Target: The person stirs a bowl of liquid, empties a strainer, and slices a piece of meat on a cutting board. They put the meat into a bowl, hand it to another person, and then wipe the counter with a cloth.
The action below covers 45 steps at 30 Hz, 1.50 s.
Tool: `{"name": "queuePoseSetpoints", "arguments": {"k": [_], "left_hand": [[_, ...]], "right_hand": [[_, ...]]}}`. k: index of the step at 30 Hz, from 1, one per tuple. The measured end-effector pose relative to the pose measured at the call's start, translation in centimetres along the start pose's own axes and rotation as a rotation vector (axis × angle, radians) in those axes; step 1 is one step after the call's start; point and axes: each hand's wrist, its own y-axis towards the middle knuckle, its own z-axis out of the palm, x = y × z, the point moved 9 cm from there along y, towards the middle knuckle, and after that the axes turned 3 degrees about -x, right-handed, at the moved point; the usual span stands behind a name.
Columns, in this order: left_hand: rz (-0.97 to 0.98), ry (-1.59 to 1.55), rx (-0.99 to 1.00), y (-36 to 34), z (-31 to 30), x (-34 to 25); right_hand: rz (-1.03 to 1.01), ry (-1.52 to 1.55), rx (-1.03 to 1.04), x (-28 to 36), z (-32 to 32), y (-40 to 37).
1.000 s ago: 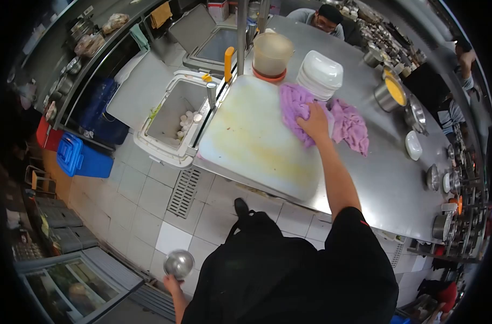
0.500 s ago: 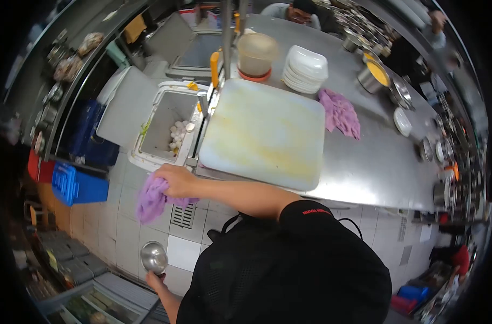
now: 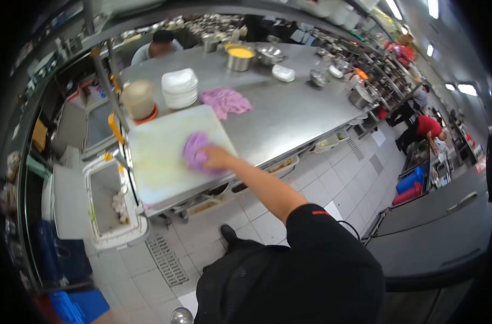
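My right hand point(image 3: 218, 158) presses a purple cloth point(image 3: 194, 150) flat onto the large white cutting board point(image 3: 154, 162), near the board's right edge. The board lies on a steel counter point(image 3: 289, 116). My arm reaches forward from my black-sleeved shoulder. At the bottom edge of the view a small steel bowl point(image 3: 181, 316) shows beside my body; my left hand itself is out of sight.
A second purple cloth point(image 3: 227, 101), stacked white plates point(image 3: 180, 89) and a beige tub point(image 3: 139, 99) sit behind the board. An open white cooler point(image 3: 110, 210) stands left of the counter, above a floor drain point(image 3: 167, 259). A person point(image 3: 159, 46) works across the counter; another in red point(image 3: 426, 128) stands far right.
My right hand has brought the purple cloth up from beside the cooler onto the cutting board. My view has swung to the right, and the bowl with my left hand has dropped toward the bottom edge.
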Motion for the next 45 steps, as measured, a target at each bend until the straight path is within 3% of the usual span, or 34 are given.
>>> {"name": "queuePoseSetpoints", "arguments": {"k": [1,3,6,9,10,12,13,15,16,17,18,21,24,27,28,30,35,37,39,41,45], "left_hand": [[0.043,0.006,0.014,0.3,0.7,-2.1],[0.112,0.025,0.039,0.4,2.2,-5.1],[0.252,-0.023,0.028,0.0,3.0,-10.5],[0.452,-0.161,-0.034,-2.2,2.1,-17.3],[0.519,-0.207,-0.06,-4.1,2.3,-19.5],[0.68,-0.253,-0.169,-12.0,3.6,-25.3],[0.764,-0.183,-0.22,-13.8,4.4,-27.5],[0.794,-0.291,-0.098,-21.3,8.4,-31.5],[0.848,-0.254,0.054,-24.5,11.1,-33.3],[1.024,-0.146,0.015,-26.7,13.2,-34.9],[1.021,-0.102,0.09,-30.8,16.6,-36.0],[1.018,-0.175,0.273,-42.3,27.9,-37.5],[1.059,-0.043,0.416,-48.6,37.3,-37.4],[0.974,-0.076,0.548,-54.2,44.4,-37.1],[1.09,0.01,0.475,-55.5,45.6,-37.6],[1.097,0.014,0.529,-56.5,48.6,-38.0],[0.975,-0.06,0.682,-57.0,57.7,-37.7],[0.82,-0.098,0.737,-56.7,61.7,-36.9],[0.828,-0.082,0.801,-58.7,66.2,-37.5],[0.834,-0.063,0.847,-61.1,70.0,-38.3],[0.979,0.013,0.806,-66.1,74.0,-40.2]], "right_hand": [[-0.143,0.053,0.129,1.0,2.0,-2.0],[-0.183,0.044,0.428,3.1,3.2,-6.7],[-0.205,0.063,0.399,0.8,0.1,-10.0],[-0.017,0.05,0.138,-1.5,-10.2,-12.4],[-0.082,-0.023,-0.005,-3.5,-12.7,-12.3],[0.057,0.001,-0.239,-6.3,-18.5,-13.6],[0.041,0.024,-0.212,-8.4,-18.5,-13.8],[-0.116,-0.052,-0.465,-11.5,-20.3,-13.7],[-0.149,-0.029,-0.428,-13.2,-18.6,-12.7],[-0.171,-0.157,-0.418,-14.7,-15.9,-11.9],[-0.189,-0.285,-0.417,-15.9,-13.5,-11.6],[-0.202,-0.308,-0.289,-18.4,-8.9,-10.2],[-0.271,-0.299,-0.197,-18.9,-10.0,-9.7],[-0.261,-0.282,-0.169,-20.9,-11.1,-9.0],[-0.262,-0.241,-0.218,-21.9,-11.9,-9.0],[-0.227,-0.259,-0.241,-24.5,-13.7,-8.9],[-0.047,-0.308,-0.283,-37.1,-22.8,-9.0],[0.1,-0.28,-0.448,-45.3,-26.9,-10.1],[0.128,-0.433,-0.473,-51.9,-30.9,-10.8],[0.333,-0.446,-0.606,-56.6,-36.5,-12.7],[0.52,-0.505,-0.638,-67.9,-43.2,-14.7]]}}
